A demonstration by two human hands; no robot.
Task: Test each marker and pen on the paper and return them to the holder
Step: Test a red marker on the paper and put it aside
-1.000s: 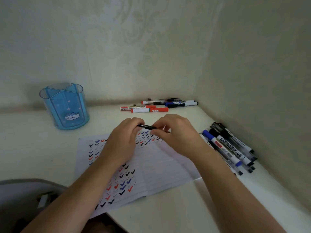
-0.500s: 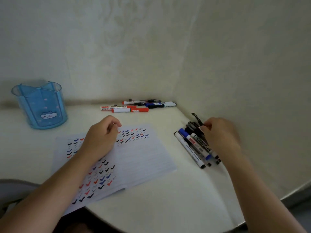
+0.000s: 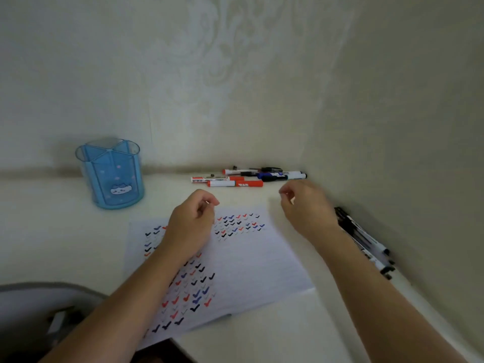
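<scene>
Pale corner table (image 3: pixel 65 239), lined white paper (image 3: pixel 248 263) with ticks. Left hand (image 3: pixel 191 226), right hand (image 3: pixel 306 205): loose grip, holding nothing. Pens (image 3: pixel 248 176) by wall, away from see-through blue holder (image 3: pixel 111 174), waiting for tests.

surface: white table (image 3: pixel 52 231) | on it: blue holder (image 3: pixel 111 176); paper (image 3: pixel 251 263); back markers (image 3: pixel 246 177); right pens (image 3: pixel 366 242)

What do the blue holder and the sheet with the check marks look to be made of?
Holder: likely translucent blue plastic, glossy; its inner dividers show through the wall. Sheet: thin matte white paper, seemingly lined, lying flat with ink check marks on it.
</scene>
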